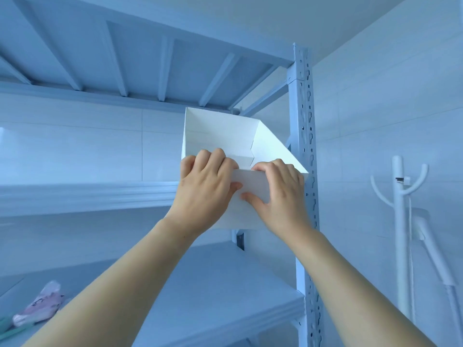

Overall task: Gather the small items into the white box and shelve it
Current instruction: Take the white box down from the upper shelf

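Shelving rack (pixel 304 146) behind; both hands' fingers gripping unmarked white box (pixel 225 136) near rim

Both bare forearms reach up and forward, close together. Left hand (pixel 204 189) grips the near edge of the white box (pixel 250 196), fingers curled over the rim, thumb on the front. Right hand (pixel 278 194) does likewise just beside it.

A white branched coat stand (pixel 400 221) is by the tiled wall, right of the rack's perforated metal upright post (pixel 306 146).
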A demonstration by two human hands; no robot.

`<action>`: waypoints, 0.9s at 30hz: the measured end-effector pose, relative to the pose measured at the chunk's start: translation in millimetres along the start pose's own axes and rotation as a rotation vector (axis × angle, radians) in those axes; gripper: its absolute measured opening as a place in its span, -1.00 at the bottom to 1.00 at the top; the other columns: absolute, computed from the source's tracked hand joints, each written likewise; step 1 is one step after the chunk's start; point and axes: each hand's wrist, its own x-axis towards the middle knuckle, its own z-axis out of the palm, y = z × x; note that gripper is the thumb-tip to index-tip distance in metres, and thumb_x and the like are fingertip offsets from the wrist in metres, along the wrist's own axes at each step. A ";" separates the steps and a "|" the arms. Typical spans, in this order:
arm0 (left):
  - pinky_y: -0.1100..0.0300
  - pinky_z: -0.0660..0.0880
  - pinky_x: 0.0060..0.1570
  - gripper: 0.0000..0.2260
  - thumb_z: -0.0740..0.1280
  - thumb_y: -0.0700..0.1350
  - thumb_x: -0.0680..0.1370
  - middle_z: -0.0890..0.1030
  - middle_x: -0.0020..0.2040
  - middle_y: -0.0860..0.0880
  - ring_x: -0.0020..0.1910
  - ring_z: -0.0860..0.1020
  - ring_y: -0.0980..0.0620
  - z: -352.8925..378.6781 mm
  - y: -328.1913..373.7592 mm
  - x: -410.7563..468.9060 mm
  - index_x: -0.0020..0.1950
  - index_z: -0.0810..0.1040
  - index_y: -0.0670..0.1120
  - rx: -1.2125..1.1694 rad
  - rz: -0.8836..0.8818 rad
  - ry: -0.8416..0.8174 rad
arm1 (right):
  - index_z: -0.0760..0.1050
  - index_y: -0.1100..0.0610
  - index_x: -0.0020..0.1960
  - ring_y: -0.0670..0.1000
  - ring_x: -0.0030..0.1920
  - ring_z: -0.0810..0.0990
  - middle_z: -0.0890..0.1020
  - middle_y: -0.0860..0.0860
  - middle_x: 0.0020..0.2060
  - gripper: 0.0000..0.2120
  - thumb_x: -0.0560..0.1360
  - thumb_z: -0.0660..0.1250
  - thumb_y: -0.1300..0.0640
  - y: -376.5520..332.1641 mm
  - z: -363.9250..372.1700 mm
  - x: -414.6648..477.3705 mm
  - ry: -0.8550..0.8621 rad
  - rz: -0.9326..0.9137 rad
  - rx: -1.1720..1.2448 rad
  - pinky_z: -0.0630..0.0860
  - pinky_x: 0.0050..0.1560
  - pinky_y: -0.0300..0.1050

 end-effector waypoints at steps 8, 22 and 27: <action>0.16 0.19 -0.22 -0.81 0.38 -0.07 0.46 0.55 -0.20 0.00 -0.21 0.48 -0.07 -64.9 3.7 -45.0 0.01 0.46 -0.06 0.019 0.010 -0.419 | 0.37 0.11 -0.15 0.06 -0.17 0.43 0.43 -0.03 -0.22 -0.65 0.30 0.51 0.00 -50.7 -20.6 -53.5 -0.120 0.063 -0.070 0.03 -0.18 -0.17; 0.11 0.33 -0.40 -0.71 0.47 -0.36 0.18 0.48 -0.39 -0.02 -0.40 0.41 -0.10 -123.8 39.2 -118.7 -0.21 0.48 -0.13 0.005 -0.065 -0.364 | 0.45 0.09 -0.21 0.00 -0.28 0.45 0.51 -0.06 -0.32 -0.69 0.25 0.56 0.05 -90.7 -73.1 -115.3 -0.071 -0.051 -0.013 0.04 -0.17 -0.20; 0.09 0.37 -0.38 -0.80 0.46 -0.32 0.28 0.51 -0.38 -0.02 -0.38 0.43 -0.10 -133.9 60.9 -140.9 -0.19 0.52 -0.13 -0.041 -0.110 -0.358 | 0.51 0.12 -0.22 0.01 -0.27 0.48 0.56 -0.05 -0.32 -0.73 0.25 0.57 0.07 -92.1 -85.9 -140.2 -0.086 -0.074 0.003 0.05 -0.16 -0.20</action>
